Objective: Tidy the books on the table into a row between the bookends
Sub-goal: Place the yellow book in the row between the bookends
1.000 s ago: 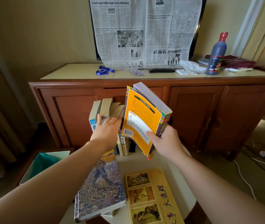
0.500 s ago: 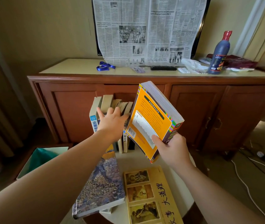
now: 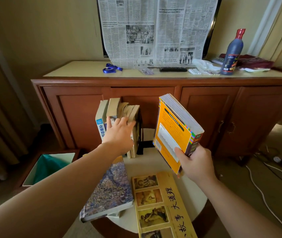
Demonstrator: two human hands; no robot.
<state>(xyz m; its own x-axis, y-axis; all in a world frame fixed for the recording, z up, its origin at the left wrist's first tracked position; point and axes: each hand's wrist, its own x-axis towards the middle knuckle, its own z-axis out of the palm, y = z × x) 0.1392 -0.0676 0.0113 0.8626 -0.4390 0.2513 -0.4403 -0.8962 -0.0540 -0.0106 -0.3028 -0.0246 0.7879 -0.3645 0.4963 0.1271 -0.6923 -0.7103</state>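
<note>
Several books stand upright in a row (image 3: 117,110) at the far side of the small round table (image 3: 195,201). My left hand (image 3: 119,133) lies flat against their spines, fingers spread. A black bookend (image 3: 142,140) stands just right of the row. My right hand (image 3: 195,164) grips a thick orange book (image 3: 172,131) by its lower corner, held tilted in the air to the right of the bookend. A blue-purple book (image 3: 109,189) and a yellow picture book (image 3: 162,205) lie flat on the near part of the table.
A wooden sideboard (image 3: 205,107) stands close behind the table, with a dark bottle (image 3: 232,52), a remote (image 3: 173,69) and a blue lanyard (image 3: 111,68) on top. A bin with a green liner (image 3: 49,167) sits on the floor at left. White cables (image 3: 264,191) run across the floor at right.
My right hand has carried the orange book rightward, away from the row, uncovering the black bookend. My left hand has stayed pressed on the upright books.
</note>
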